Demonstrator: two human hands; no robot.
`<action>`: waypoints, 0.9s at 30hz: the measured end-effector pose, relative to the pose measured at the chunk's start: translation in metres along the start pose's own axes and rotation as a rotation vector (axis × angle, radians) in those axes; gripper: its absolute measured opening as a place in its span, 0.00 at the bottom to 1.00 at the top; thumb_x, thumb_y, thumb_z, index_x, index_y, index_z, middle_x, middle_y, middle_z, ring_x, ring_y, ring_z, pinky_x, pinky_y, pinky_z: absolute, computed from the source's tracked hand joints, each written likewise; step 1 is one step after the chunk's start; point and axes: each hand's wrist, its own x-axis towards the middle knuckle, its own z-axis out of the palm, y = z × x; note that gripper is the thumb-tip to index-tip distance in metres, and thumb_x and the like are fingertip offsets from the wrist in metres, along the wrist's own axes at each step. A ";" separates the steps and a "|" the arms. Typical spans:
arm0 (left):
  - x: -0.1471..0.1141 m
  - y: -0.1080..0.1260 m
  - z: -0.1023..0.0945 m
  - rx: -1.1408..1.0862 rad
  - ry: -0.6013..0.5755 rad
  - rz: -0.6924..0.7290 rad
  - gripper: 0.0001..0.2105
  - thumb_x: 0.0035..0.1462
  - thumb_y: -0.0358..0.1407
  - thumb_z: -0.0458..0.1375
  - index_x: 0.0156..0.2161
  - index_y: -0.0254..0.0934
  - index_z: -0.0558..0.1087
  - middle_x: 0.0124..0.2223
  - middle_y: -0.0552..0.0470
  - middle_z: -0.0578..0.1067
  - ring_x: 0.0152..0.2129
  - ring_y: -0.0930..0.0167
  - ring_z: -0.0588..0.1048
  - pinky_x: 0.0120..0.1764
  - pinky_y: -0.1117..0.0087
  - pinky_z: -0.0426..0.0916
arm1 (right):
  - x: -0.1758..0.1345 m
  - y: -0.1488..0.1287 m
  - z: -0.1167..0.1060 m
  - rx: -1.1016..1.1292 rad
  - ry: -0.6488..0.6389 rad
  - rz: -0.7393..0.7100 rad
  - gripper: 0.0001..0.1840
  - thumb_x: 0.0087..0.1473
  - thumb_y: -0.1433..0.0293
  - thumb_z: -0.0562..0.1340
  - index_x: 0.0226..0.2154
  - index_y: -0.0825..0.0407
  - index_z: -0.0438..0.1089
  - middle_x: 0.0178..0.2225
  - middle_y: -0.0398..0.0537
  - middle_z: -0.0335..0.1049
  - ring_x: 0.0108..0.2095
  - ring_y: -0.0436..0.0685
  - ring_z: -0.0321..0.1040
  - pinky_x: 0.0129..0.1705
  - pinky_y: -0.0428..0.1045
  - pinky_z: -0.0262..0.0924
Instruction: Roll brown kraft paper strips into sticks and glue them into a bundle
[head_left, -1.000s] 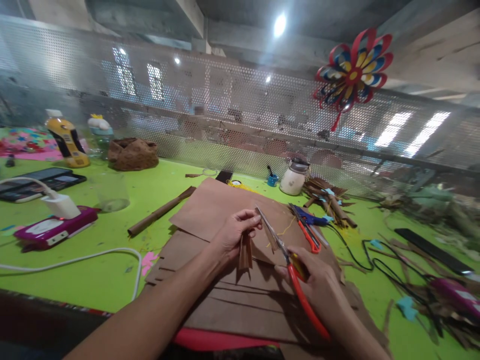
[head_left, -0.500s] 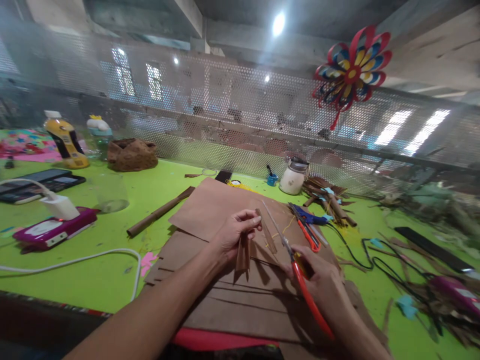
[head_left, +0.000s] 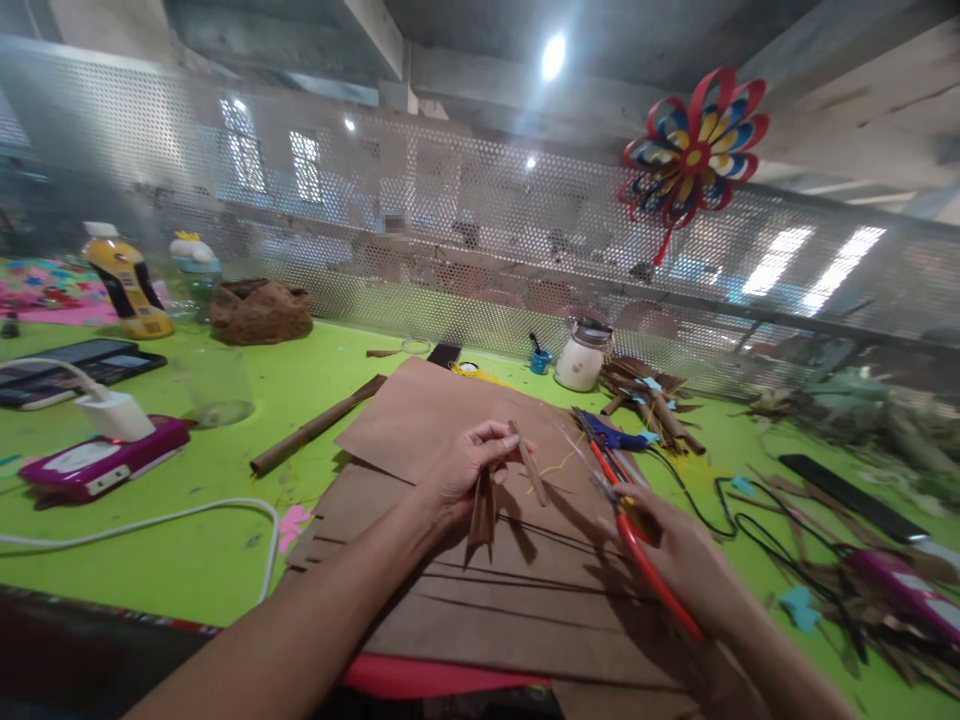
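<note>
My left hand (head_left: pixel 466 472) pinches a narrow strip of brown paper (head_left: pixel 529 466) between thumb and fingers. A folded brown piece (head_left: pixel 481 525) hangs below the same hand; whether it belongs to the strip I cannot tell. To the right, my right hand (head_left: pixel 686 548) is wrapped round scissors with red-orange handles (head_left: pixel 651 575). Their blades point up and left, apart from the strip. Both hands are above stacked brown paper sheets (head_left: pixel 405 412), the lower ones slit along the left edge. Close to the scissors lie a blue glue gun (head_left: pixel 621 434) and a red-handled tool (head_left: pixel 598 447).
A brown paper tube (head_left: pixel 315 428) and a clear cup (head_left: pixel 217 400) lie left on the green table. Behind stand a white jar (head_left: pixel 581 358) and a tiny blue pot (head_left: pixel 539 360). A black cord (head_left: pixel 724 515) runs right, towards a purple-cased power strip (head_left: pixel 904 590).
My right hand has moved right with the scissors, so their blades are farther from the strip. My left hand stays almost where it was, still pinching the strip.
</note>
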 end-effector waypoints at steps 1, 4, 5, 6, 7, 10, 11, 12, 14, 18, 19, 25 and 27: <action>0.000 0.000 0.000 0.001 0.009 -0.001 0.10 0.43 0.33 0.63 0.28 0.31 0.66 0.31 0.45 0.75 0.24 0.75 0.72 0.16 0.83 0.56 | -0.002 0.000 0.000 0.036 -0.036 -0.024 0.21 0.46 0.58 0.57 0.41 0.53 0.66 0.36 0.50 0.71 0.33 0.56 0.68 0.36 0.48 0.61; -0.001 -0.001 0.002 0.022 0.035 0.010 0.10 0.42 0.33 0.63 0.28 0.32 0.67 0.28 0.49 0.73 0.21 0.78 0.69 0.16 0.83 0.55 | -0.008 -0.008 0.005 0.099 -0.080 -0.039 0.20 0.47 0.59 0.57 0.42 0.52 0.64 0.33 0.47 0.70 0.32 0.54 0.67 0.35 0.48 0.62; -0.001 -0.001 0.002 0.036 0.040 0.013 0.10 0.41 0.34 0.63 0.28 0.32 0.68 0.27 0.51 0.73 0.19 0.80 0.68 0.16 0.83 0.55 | -0.009 -0.013 0.007 0.109 -0.069 -0.040 0.21 0.48 0.59 0.57 0.43 0.52 0.64 0.34 0.47 0.70 0.32 0.55 0.67 0.35 0.48 0.62; -0.001 -0.002 0.002 0.050 0.042 0.012 0.10 0.42 0.34 0.63 0.28 0.32 0.68 0.26 0.52 0.72 0.18 0.81 0.66 0.17 0.83 0.55 | -0.011 -0.018 0.009 0.118 -0.047 -0.041 0.21 0.47 0.59 0.58 0.43 0.52 0.64 0.35 0.48 0.70 0.34 0.55 0.67 0.36 0.48 0.62; -0.002 -0.002 0.003 0.065 0.039 0.008 0.10 0.42 0.35 0.63 0.29 0.32 0.68 0.26 0.53 0.71 0.17 0.82 0.65 0.17 0.82 0.55 | -0.011 -0.023 0.011 0.126 -0.023 -0.046 0.21 0.47 0.59 0.58 0.43 0.52 0.64 0.36 0.49 0.70 0.35 0.56 0.67 0.37 0.49 0.62; -0.003 -0.001 0.002 0.095 0.012 0.007 0.10 0.42 0.35 0.63 0.30 0.32 0.69 0.25 0.53 0.71 0.17 0.82 0.64 0.18 0.82 0.55 | -0.012 -0.038 0.013 0.140 0.028 -0.086 0.18 0.47 0.61 0.58 0.41 0.52 0.66 0.37 0.49 0.70 0.35 0.56 0.67 0.37 0.48 0.62; -0.003 -0.001 0.002 0.100 0.003 0.012 0.10 0.43 0.35 0.63 0.30 0.32 0.70 0.25 0.52 0.71 0.17 0.81 0.65 0.18 0.82 0.55 | -0.012 -0.041 0.013 0.141 0.038 -0.103 0.17 0.46 0.62 0.59 0.40 0.52 0.66 0.36 0.49 0.70 0.36 0.56 0.67 0.37 0.48 0.62; -0.003 0.000 0.003 0.103 -0.002 0.015 0.09 0.43 0.35 0.63 0.30 0.32 0.70 0.25 0.52 0.71 0.18 0.81 0.65 0.19 0.82 0.55 | -0.012 -0.043 0.013 0.143 0.046 -0.117 0.17 0.46 0.63 0.59 0.40 0.51 0.66 0.36 0.48 0.70 0.36 0.55 0.67 0.38 0.48 0.62; -0.004 0.001 0.004 0.100 0.000 0.014 0.10 0.42 0.36 0.63 0.30 0.32 0.70 0.25 0.52 0.71 0.18 0.81 0.65 0.19 0.82 0.55 | -0.013 -0.045 0.014 0.149 0.051 -0.130 0.16 0.46 0.64 0.60 0.40 0.51 0.66 0.36 0.47 0.70 0.36 0.55 0.67 0.39 0.48 0.62; -0.005 0.003 0.006 0.086 0.003 0.012 0.11 0.40 0.36 0.64 0.29 0.32 0.71 0.25 0.53 0.71 0.19 0.80 0.66 0.20 0.81 0.56 | -0.016 -0.048 0.014 0.168 0.048 -0.124 0.16 0.47 0.66 0.58 0.41 0.50 0.65 0.37 0.47 0.69 0.37 0.55 0.66 0.38 0.48 0.61; -0.005 0.003 0.006 0.086 0.000 0.015 0.11 0.40 0.36 0.64 0.29 0.32 0.70 0.25 0.53 0.71 0.19 0.80 0.66 0.20 0.81 0.56 | -0.016 -0.048 0.014 0.171 0.046 -0.122 0.16 0.47 0.66 0.58 0.42 0.50 0.65 0.37 0.48 0.69 0.37 0.55 0.66 0.38 0.48 0.61; -0.005 0.003 0.007 0.087 -0.004 0.018 0.11 0.40 0.37 0.64 0.29 0.33 0.70 0.24 0.53 0.71 0.19 0.79 0.66 0.20 0.80 0.56 | -0.017 -0.043 0.019 0.145 0.055 -0.144 0.16 0.47 0.66 0.58 0.41 0.49 0.64 0.36 0.48 0.69 0.36 0.56 0.66 0.37 0.49 0.62; -0.006 0.003 0.008 0.083 -0.003 0.015 0.11 0.40 0.36 0.64 0.29 0.33 0.70 0.25 0.53 0.71 0.19 0.79 0.66 0.20 0.80 0.56 | -0.017 -0.041 0.022 0.134 0.072 -0.150 0.16 0.47 0.65 0.58 0.41 0.49 0.64 0.36 0.48 0.69 0.35 0.56 0.67 0.37 0.49 0.62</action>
